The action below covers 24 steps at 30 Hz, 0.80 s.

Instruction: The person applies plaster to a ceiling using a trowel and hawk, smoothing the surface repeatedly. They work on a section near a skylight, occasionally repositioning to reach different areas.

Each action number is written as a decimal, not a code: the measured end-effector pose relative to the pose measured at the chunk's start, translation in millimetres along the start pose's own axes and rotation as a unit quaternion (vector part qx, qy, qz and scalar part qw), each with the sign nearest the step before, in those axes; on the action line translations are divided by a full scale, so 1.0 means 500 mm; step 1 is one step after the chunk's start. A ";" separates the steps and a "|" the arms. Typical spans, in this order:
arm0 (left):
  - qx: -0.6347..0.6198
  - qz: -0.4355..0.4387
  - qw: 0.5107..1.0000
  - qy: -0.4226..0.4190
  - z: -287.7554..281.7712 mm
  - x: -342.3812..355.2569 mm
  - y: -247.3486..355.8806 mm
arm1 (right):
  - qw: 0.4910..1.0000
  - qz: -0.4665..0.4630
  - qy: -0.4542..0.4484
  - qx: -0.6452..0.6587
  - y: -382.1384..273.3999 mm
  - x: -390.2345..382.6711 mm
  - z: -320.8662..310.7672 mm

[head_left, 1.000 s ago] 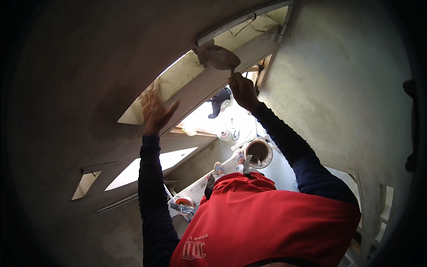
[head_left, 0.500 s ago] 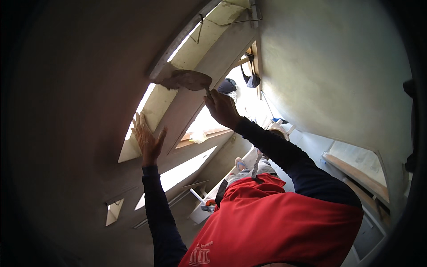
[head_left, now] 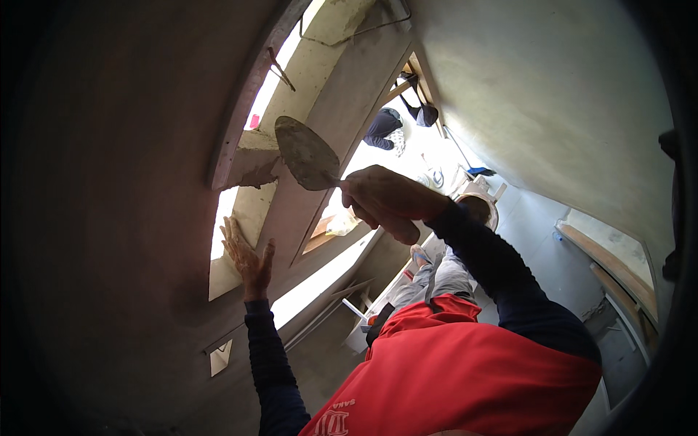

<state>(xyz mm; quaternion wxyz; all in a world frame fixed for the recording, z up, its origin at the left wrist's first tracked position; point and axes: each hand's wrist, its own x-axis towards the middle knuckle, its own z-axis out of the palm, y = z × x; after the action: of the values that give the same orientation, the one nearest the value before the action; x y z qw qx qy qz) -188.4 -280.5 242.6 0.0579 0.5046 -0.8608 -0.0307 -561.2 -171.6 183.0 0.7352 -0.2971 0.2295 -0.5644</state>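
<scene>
Grey plaster wall (head_left: 109,218), left hand (head_left: 247,258) spread flat, right hand (head_left: 385,200) gripping trowel (head_left: 305,152)

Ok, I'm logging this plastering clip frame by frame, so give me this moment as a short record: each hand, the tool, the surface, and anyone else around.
left hand: left hand open, palm flat against the grey wall, beside the window opening
right hand: right hand closed around the handle of a trowel
tool: trowel blade raised near the plastered edge of the window opening; contact cannot be told
surface: rough grey plaster, light coming through the opening
others: another person bent over, farther off
</scene>
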 end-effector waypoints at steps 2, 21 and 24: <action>0.005 -0.001 1.000 -0.003 -0.001 0.000 0.002 | 0.993 0.103 -0.026 0.051 -0.045 0.010 -0.018; 0.005 0.018 1.000 0.009 0.000 0.000 0.006 | 0.968 0.207 -0.120 0.073 -0.176 0.029 -0.081; 0.000 0.015 1.000 0.006 0.000 0.000 0.005 | 0.969 0.196 -0.127 0.081 -0.184 0.114 -0.090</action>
<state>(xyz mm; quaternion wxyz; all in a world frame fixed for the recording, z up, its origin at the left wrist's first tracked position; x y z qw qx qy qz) -190.4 -279.5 242.9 0.0632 0.4920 -0.8679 -0.0264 -640.5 -251.6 214.5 0.8763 -0.2554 0.1414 -0.3832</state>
